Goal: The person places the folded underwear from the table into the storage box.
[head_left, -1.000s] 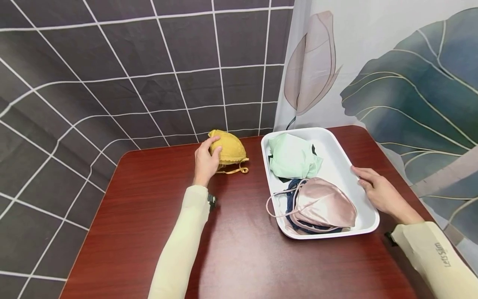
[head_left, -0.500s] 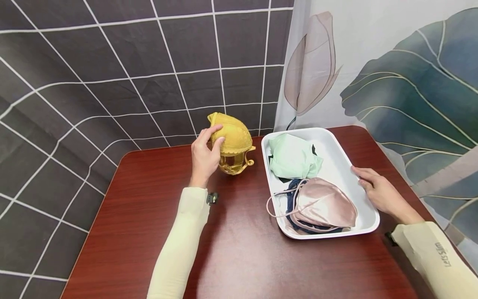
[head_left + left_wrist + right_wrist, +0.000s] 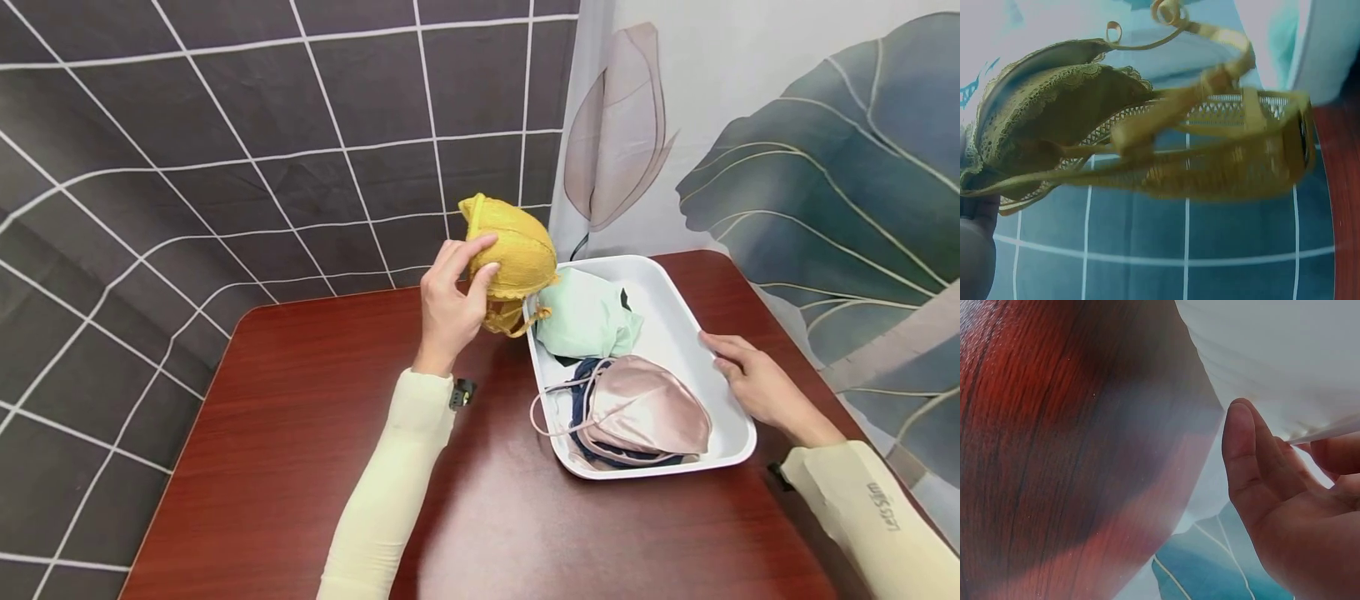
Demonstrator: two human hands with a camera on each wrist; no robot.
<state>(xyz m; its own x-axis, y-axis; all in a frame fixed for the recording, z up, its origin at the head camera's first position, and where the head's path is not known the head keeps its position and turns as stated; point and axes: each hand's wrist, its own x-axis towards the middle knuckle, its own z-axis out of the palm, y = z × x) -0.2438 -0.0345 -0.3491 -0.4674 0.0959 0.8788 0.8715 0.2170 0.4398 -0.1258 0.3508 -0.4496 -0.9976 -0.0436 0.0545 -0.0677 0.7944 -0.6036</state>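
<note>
My left hand [image 3: 454, 302] pinches a yellow lace bra [image 3: 517, 250] by the side of its cups, holding it up just left of the tray. Its band and straps [image 3: 1222, 150] dangle below the cups in the left wrist view. My right hand [image 3: 768, 387] holds the right rim of a white tray [image 3: 678, 333], thumb on the near side in the right wrist view [image 3: 1238, 431]. Inside the tray a mint green bra [image 3: 588, 317] lies at the back. A shiny pink bra [image 3: 652, 408] is in front, over a dark blue lacy garment [image 3: 581, 400].
The tray stands on a dark red wooden table [image 3: 315, 433]. Behind it hang a grey curtain with white grid lines [image 3: 375, 100] and a white one with leaf prints [image 3: 810, 167]. A pink strap [image 3: 534, 417] hangs over the tray's left rim.
My left hand has lifted the yellow bra off the table and carried it right, up to the tray's back left corner. The right hand stays at the tray's rim.
</note>
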